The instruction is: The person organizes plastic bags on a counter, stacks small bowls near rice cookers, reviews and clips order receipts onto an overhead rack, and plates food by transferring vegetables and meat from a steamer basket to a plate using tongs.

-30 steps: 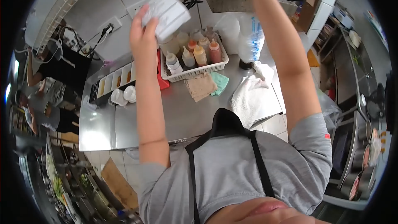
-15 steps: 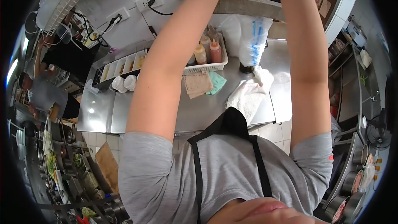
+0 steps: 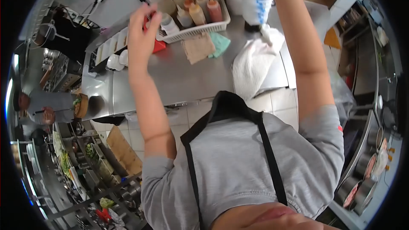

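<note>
My left hand (image 3: 142, 32) is over the back left of the steel counter, blurred by motion. Its thumb and fingers curl round a red object (image 3: 159, 46), mostly hidden behind the hand. Just right of it, a white basket (image 3: 196, 31) holds several squeeze bottles, among them a white-capped bottle (image 3: 169, 24) and a red sauce bottle (image 3: 214, 10). My right forearm (image 3: 304, 38) reaches up past the top edge, so the right hand is out of sight. Near that arm are a plastic-wrapped roll with blue print (image 3: 257, 4) and a white towel (image 3: 255, 64).
A tan cloth (image 3: 198, 47) and a green cloth (image 3: 220, 44) lie before the basket. White cups (image 3: 115, 61) and a divided topping tray (image 3: 104, 51) stand left. Another person (image 3: 51, 106) is by a pan at far left. Metal pots (image 3: 351, 191) line the right side.
My left hand has come down from the high ledge to the counter beside the basket. My right arm stays raised. The view has shifted, and the other person at left has moved.
</note>
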A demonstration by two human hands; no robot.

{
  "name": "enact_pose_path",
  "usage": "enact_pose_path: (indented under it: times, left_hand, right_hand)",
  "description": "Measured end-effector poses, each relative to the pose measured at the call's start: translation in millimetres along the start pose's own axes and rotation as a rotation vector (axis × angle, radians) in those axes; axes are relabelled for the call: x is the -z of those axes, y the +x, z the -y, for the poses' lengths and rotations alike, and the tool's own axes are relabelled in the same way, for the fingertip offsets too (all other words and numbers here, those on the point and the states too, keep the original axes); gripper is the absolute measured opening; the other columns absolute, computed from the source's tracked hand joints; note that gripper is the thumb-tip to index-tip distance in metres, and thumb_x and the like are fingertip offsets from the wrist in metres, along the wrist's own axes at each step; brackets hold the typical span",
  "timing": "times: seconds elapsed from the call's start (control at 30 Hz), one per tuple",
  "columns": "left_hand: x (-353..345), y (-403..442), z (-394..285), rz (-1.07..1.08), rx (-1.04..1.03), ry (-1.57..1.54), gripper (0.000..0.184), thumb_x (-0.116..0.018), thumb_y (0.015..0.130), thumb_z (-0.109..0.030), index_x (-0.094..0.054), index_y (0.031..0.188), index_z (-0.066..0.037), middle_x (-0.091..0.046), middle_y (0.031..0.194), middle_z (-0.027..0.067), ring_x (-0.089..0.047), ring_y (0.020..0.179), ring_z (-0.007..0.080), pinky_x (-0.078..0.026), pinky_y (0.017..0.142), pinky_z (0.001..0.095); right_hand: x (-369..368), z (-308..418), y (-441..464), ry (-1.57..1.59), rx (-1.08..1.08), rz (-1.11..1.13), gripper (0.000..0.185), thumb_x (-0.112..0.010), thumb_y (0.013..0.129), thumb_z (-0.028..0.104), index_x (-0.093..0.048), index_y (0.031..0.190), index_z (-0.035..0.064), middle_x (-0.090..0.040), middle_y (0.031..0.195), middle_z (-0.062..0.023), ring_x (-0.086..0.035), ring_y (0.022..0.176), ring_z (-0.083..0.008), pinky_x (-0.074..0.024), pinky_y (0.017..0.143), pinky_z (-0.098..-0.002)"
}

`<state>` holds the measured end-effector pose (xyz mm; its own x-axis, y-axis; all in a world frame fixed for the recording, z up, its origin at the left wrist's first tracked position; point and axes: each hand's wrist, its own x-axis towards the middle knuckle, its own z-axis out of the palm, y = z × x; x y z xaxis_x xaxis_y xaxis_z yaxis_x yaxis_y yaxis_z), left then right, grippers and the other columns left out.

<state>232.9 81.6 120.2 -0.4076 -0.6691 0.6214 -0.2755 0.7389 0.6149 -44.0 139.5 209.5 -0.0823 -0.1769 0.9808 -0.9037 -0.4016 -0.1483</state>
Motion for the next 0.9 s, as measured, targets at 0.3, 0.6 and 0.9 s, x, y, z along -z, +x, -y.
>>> enact_pose_path:
  times: [0.3,0.6,0.9]
  left_hand:
    - [-67.5,-197.5,37.8,0.462,0.457,-0.414,0.017,-0.055,0.086,-0.017,-0.059,0.096,-0.004,-0.058,0.09,0.0042,-0.053,0.086,0.0121,-0.042,0.077,0.0255]
    - [-146.4,-264.6,13.1,0.725,1.256,-1.424,0.038,-0.057,0.085,-0.03,-0.053,0.109,0.0,-0.059,0.104,0.0094,-0.057,0.094,0.0184,-0.046,0.081,0.0334]
    - [-101.3,-296.4,-56.1,0.798,0.36,-0.643,0.028,-0.071,0.073,-0.017,-0.045,0.07,-0.007,-0.039,0.062,-0.0055,-0.037,0.061,0.004,-0.032,0.054,0.0199]
  right_hand:
    - [78.8,57.6,-321.5,0.103,-0.066,1.174,0.016,-0.065,0.065,0.011,-0.056,0.078,0.0051,-0.053,0.09,-0.0072,-0.051,0.086,-0.0264,-0.0407,0.073,-0.0374]
    - [126.2,234.1,-318.8,0.472,-0.379,1.034,0.013,-0.068,0.061,0.008,-0.057,0.067,0.0058,-0.053,0.068,-0.0051,-0.053,0.072,-0.0246,-0.0431,0.066,-0.0348]
    - [191.7,259.9,-353.0,0.177,-1.137,0.941,0.017,-0.07,0.07,0.011,-0.062,0.083,0.002,-0.058,0.076,-0.007,-0.056,0.062,-0.017,-0.0451,0.058,-0.0281]
